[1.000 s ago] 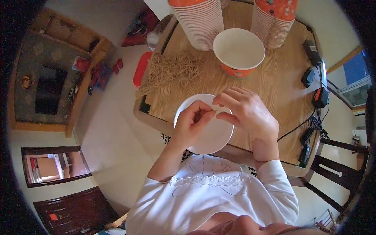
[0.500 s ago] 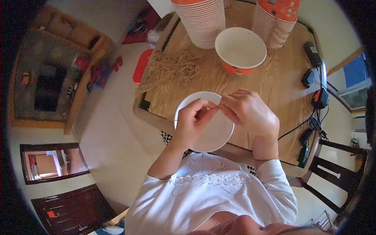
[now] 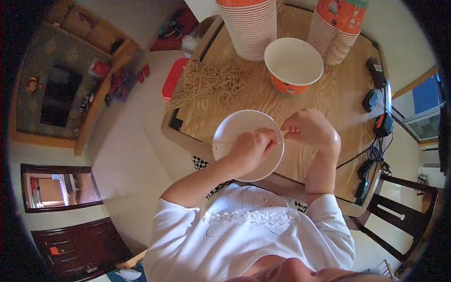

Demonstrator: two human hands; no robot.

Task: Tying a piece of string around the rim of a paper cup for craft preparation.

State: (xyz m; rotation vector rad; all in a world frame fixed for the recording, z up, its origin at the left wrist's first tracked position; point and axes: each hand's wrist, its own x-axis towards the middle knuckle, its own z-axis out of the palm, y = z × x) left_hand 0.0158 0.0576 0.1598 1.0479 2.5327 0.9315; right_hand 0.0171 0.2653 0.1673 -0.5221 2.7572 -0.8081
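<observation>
A white paper tub (image 3: 242, 123) stands at the near edge of the table, its mouth facing up. My left hand (image 3: 253, 146) reaches into it, fingers pinched together against the right inner wall. Across the tub's inside, a thin strand of twine (image 3: 224, 143) runs toward that hand. Just outside the right rim, my right hand (image 3: 312, 129) is closed in a pinch on what looks like the twine's other end. The fingertips partly hide the strand. To the far left lies a loose heap of tan twine (image 3: 213, 82).
Another orange-and-white tub (image 3: 293, 63) stands beyond my hands. Behind it rise two tall tub stacks (image 3: 251, 30) (image 3: 336, 35). Black adapters and cables (image 3: 383, 124) line the table's right edge. A red stool (image 3: 174, 80) is at the left, a dark chair (image 3: 399, 211) at the right.
My hands were pinched together over the tub; now they are apart. The left has moved down inside against the right wall, and the right has shifted outside the rim. The view has tilted slightly.
</observation>
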